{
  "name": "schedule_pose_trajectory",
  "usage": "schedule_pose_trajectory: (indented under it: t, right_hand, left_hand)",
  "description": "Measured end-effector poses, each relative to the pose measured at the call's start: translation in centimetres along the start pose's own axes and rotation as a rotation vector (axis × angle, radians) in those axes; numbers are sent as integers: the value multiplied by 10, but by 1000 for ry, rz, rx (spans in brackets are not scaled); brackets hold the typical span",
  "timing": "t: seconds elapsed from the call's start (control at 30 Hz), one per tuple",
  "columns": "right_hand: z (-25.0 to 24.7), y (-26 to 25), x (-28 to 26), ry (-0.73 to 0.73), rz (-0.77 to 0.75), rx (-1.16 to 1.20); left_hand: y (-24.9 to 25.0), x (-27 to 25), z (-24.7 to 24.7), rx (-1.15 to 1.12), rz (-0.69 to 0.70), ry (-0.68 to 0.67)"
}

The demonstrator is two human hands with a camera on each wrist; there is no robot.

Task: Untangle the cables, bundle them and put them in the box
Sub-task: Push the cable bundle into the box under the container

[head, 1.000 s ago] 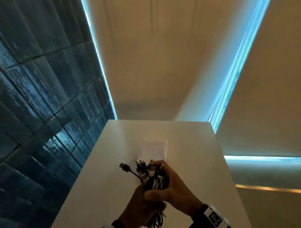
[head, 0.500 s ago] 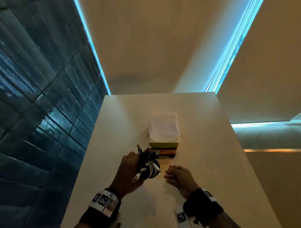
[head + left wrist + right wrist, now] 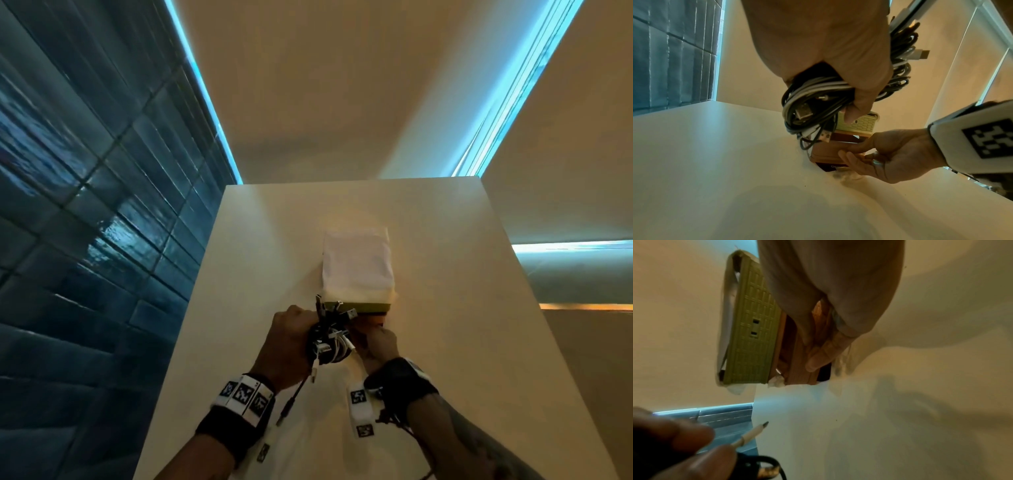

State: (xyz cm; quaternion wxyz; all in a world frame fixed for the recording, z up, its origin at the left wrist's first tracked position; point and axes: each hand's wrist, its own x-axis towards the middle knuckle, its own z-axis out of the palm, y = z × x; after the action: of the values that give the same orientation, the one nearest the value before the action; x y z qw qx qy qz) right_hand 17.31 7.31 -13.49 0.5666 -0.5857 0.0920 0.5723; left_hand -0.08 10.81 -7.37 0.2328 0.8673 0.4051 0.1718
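Observation:
My left hand [image 3: 303, 330] grips a coiled bundle of black and white cables [image 3: 330, 342], with several plugs sticking out and one lead hanging below it. The bundle [image 3: 813, 104] hangs just in front of a stack of boxes on the white table [image 3: 260, 260]. A green box [image 3: 356, 306] with a white lining [image 3: 358, 263] sits on top of the stack. Under it is a brown box [image 3: 823, 150], which my right hand [image 3: 853, 152] pinches at its front between thumb and fingers. The right wrist view shows those fingertips [image 3: 818, 360] on the brown box [image 3: 799, 365].
A dark red item [image 3: 828, 166] lies under the brown box. A dark tiled wall [image 3: 85, 240] runs along the table's left edge. The table drops off on the right [image 3: 534, 308]. Bare tabletop lies left of the stack and in front of it.
One second ago both hands held the bundle. The right hand let go, moved forward and now pinches the brown box. The left hand has carried the bundle up to the stack.

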Motion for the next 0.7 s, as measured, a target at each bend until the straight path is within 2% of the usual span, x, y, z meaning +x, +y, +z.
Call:
schedule_pose_trajectory:
  t: [0.1,0.2,0.47,0.7]
  right_hand:
    - [-8,6,-9,-3,-27,-68]
    - [-21,17,-18,-73,-20,-115]
    - [-48,59,-45,-62,14,-4]
    - [-58,79,-59,-52,-5,-30]
  left_hand:
    - [1,-3,5,24,13,9]
    - [-2,-6,11,5,1,-10]
    - [-10,-17,23,-2,21,-101]
    - [10,-25,15,-18,185,-6]
